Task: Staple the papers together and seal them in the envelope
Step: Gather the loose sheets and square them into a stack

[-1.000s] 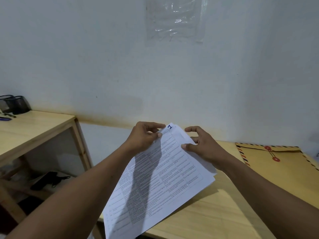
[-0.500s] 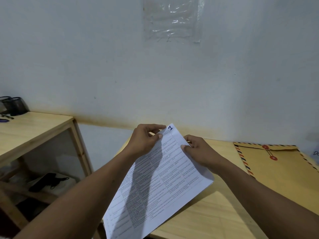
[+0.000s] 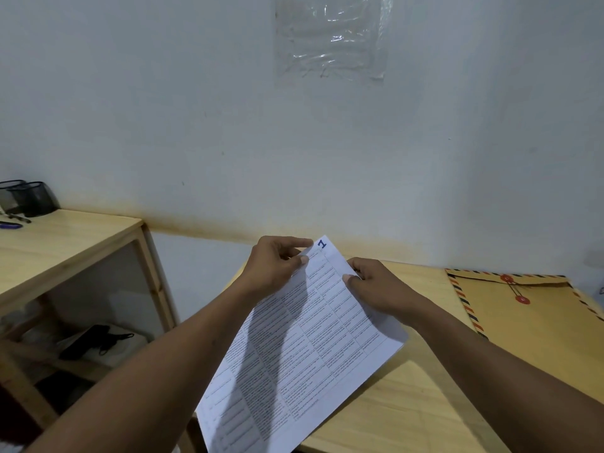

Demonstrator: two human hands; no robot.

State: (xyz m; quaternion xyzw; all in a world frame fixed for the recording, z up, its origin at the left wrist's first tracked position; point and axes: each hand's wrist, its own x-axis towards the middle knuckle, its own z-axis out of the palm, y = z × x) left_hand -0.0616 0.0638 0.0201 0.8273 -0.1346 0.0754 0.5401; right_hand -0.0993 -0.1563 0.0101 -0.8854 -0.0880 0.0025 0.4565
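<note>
A stack of white printed papers (image 3: 307, 348), marked with a blue "1" at the top corner, is held tilted above the wooden table (image 3: 408, 416). My left hand (image 3: 274, 266) pinches the top left edge between thumb and fingers. At the top right edge my right hand (image 3: 376, 289) pinches the sheets. A brown envelope (image 3: 529, 331) with striped borders and red string buttons lies flat on the table to the right, apart from both hands. No stapler shows in the view.
A lower wooden shelf unit (image 3: 75, 237) stands at the left, with black mesh pen cups (image 3: 29, 197) and a pen on top and a black object on its inner shelf. The white wall runs close behind, with a plastic sheet (image 3: 330, 37) taped to it.
The sheets, fanned apart a second ago, now line up as one stack. My right hand has closed its fingers onto the right edge. Both hands stay near the top corner.
</note>
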